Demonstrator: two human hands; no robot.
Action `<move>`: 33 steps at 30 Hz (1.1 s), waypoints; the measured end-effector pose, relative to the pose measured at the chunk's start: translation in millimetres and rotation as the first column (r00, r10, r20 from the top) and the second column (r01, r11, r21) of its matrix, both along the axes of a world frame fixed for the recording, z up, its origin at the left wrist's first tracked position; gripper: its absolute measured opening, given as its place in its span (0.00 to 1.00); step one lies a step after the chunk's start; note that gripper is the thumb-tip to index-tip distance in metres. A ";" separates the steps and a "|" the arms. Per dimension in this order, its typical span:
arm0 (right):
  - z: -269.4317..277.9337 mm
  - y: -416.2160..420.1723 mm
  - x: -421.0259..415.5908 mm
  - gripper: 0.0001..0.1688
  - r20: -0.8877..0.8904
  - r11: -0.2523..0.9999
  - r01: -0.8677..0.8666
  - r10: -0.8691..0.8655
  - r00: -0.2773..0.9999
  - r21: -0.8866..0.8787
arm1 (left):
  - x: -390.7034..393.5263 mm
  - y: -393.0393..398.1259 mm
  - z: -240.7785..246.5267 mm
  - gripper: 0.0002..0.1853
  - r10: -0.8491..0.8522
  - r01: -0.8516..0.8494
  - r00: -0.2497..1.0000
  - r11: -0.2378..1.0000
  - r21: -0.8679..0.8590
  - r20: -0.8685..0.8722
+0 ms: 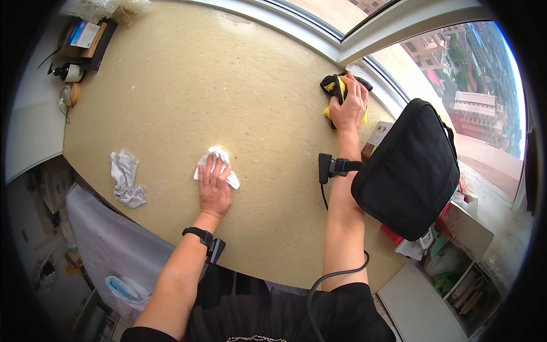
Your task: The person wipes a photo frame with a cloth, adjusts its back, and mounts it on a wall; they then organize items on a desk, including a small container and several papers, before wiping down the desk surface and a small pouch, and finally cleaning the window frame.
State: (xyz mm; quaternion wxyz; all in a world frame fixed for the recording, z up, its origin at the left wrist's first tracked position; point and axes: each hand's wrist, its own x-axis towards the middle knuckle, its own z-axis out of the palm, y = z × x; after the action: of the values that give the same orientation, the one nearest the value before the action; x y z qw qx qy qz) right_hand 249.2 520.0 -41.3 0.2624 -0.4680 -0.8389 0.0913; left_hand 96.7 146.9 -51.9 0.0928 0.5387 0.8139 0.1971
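My left hand [214, 188] lies flat on a crumpled white cloth or tissue [233, 179] near the middle of the stone-like tabletop [192, 85]. At the window corner, my right hand [351, 102] is curled over a bunched black and yellow cloth [330, 84]; its fingertips rest on the cloth's folds. A crumpled greyish white cloth [124, 179] lies by itself to the left of my left hand. Both forearms wear black straps with small devices.
A black zipped case [408, 171] stands right of my right forearm, beside a small box [378, 134]. Boxes [85, 36] and a dark pump bottle [70, 72] sit at the far left. The window frame [299, 32] borders the tabletop. A cable crosses my right arm.
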 end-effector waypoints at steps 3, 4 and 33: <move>-2.1 -3.3 6.7 0.30 -0.093 0.992 -0.012 0.024 0.995 0.126 | 0.6 -2.6 1.9 0.27 -0.004 0.004 1.000 1.000 0.006 -0.017; -7.2 -1.0 7.7 0.32 -0.125 0.966 0.218 -0.201 0.972 0.140 | 0.6 -2.2 2.1 0.26 -0.007 0.007 1.000 1.000 0.002 -0.006; -7.8 -58.3 -20.9 0.35 -0.076 0.990 0.131 -0.135 0.988 -0.050 | 2.6 -0.4 -5.5 0.26 -0.056 0.055 0.998 0.998 0.017 0.033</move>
State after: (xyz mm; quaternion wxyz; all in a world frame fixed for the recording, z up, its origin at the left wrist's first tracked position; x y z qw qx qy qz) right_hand 228.2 461.7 -49.0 0.2903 -0.5246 -0.7926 0.1109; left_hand 99.3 146.5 -57.4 0.1076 0.5584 0.7953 0.2101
